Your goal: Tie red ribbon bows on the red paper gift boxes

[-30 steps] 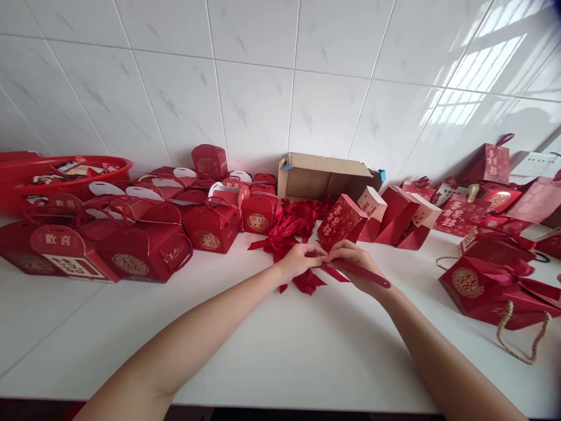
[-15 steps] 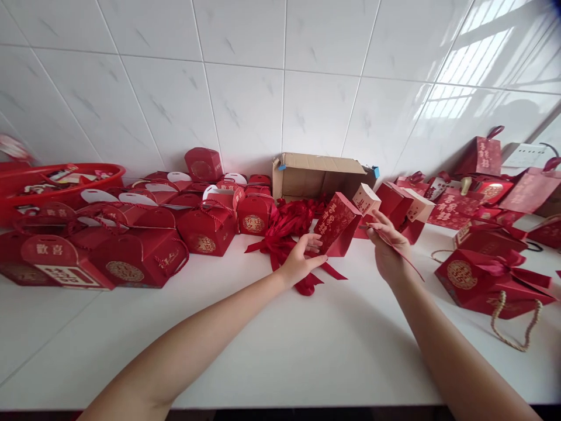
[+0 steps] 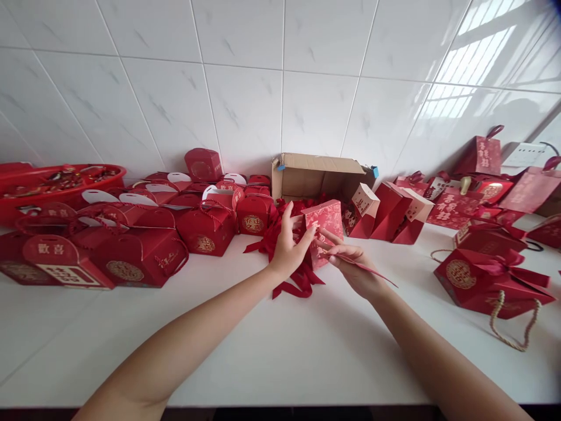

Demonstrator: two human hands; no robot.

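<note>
Gift box (image 3: 329,219) of printed paper, red-pink with a paler mottled pattern, stands tilted between the two hands, just above the front of a heap of dark red ribbons (image 3: 302,286); whether its base touches the white tabletop (image 3: 263,351) is hidden. The left hand (image 3: 290,248) reaches in along the box's left side, index finger pointing up and thumb stretched toward the front face; the other fingers are partly covered, so I cannot tell how firmly they close. The right hand (image 3: 354,270) lies palm inward at the lower right, pinching a thin red strip (image 3: 372,271) between thumb and fingers, its free end slanting out over the wrist. Both forearms angle in from the near edge.

Behind the ribbons lies an open cardboard carton (image 3: 324,163). Slanted paper boxes (image 3: 387,202) stand just right, a bow-tied box (image 3: 464,286) farther over. Red handled cartons (image 3: 205,234) crowd the left, near a red plastic basin (image 3: 52,199).
</note>
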